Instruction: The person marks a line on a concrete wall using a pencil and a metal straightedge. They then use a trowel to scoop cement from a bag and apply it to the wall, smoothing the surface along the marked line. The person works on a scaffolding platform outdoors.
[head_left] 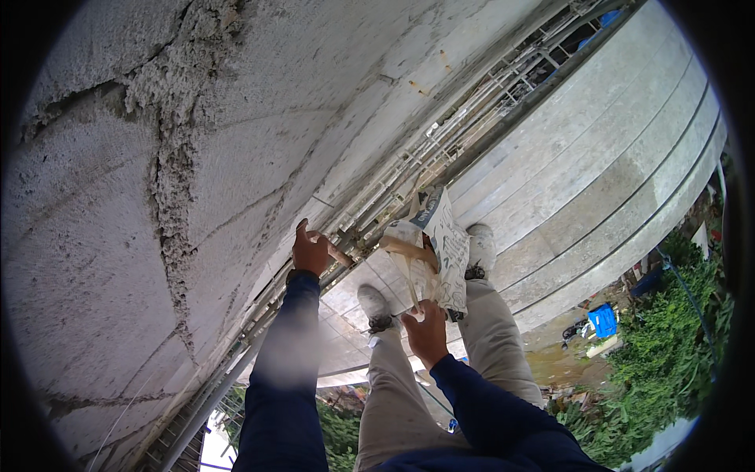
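Beside the wall, my left hand [311, 253] is closed around a short brown stick-like piece [340, 256] that juts out to the right. Its far end lies near the gap at the wall's foot, and I cannot make out its kind. My right hand [427, 334] pinches the near edge of a white printed bag [450, 263]. The bag hangs in front of my legs with its mouth open. Tan strips [409, 250] show at its opening; what lies deeper inside is hidden.
A rough grey wall [236, 157] with deep cracks rises on the left. I stand on scaffold planks [582, 165] that curve away to the right. Scaffold poles [535, 59] run along the wall gap. Far below lie green plants [661, 354] and a blue object [603, 321].
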A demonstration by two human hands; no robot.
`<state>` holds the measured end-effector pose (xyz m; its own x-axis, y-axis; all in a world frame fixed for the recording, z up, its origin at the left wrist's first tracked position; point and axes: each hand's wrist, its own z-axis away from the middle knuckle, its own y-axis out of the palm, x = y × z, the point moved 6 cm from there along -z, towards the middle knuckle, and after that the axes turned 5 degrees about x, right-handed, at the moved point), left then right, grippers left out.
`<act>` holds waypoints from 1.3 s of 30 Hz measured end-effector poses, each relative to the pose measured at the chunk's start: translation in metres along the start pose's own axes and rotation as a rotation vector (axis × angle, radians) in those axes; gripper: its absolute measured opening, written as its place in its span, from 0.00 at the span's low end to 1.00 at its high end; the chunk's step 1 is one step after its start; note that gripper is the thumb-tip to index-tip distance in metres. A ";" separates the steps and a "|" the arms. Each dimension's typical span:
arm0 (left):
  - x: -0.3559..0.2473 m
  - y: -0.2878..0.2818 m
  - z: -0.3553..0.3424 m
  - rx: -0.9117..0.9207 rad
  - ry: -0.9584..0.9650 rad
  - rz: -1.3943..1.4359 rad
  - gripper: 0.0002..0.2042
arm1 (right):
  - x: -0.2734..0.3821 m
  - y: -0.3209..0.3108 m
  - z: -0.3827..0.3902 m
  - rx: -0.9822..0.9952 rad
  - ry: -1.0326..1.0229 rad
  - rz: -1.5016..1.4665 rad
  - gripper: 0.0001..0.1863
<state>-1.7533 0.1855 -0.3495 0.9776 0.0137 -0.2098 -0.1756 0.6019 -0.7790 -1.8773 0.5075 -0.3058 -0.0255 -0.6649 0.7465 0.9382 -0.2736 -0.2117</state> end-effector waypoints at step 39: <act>-0.036 -0.136 0.261 0.424 0.818 -0.108 0.10 | -0.045 -0.262 0.205 -0.566 0.274 0.356 0.15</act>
<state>-1.7346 0.3114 -0.0822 0.5719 -0.5304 -0.6258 0.1266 0.8108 -0.5714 -2.0512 0.7515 -0.1546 0.0933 -0.9110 0.4016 0.5851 -0.2762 -0.7625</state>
